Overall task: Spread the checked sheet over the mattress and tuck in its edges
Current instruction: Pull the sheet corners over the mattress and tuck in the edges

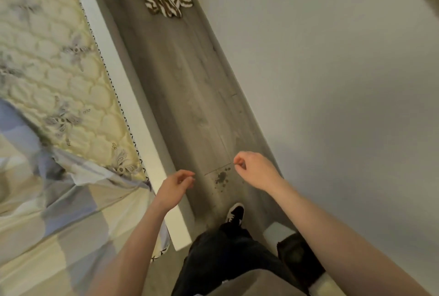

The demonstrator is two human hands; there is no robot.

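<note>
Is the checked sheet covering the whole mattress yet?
No, the checked sheet lies over only the near end, and the quilted mattress beyond it is bare.

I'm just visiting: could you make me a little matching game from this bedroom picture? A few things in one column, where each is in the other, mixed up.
Things:
1. checked blue-and-cream sheet
2. quilted cream mattress
3. brown-and-white zebra-striped slippers
4. black-and-white shoe

Places or states:
A. on the grey floor, far end
B. rumpled over the bed's near part
C. on the person's foot, beside the white bed frame
D. far part uncovered

Pairs: 1-B, 2-D, 3-A, 4-C.
</note>
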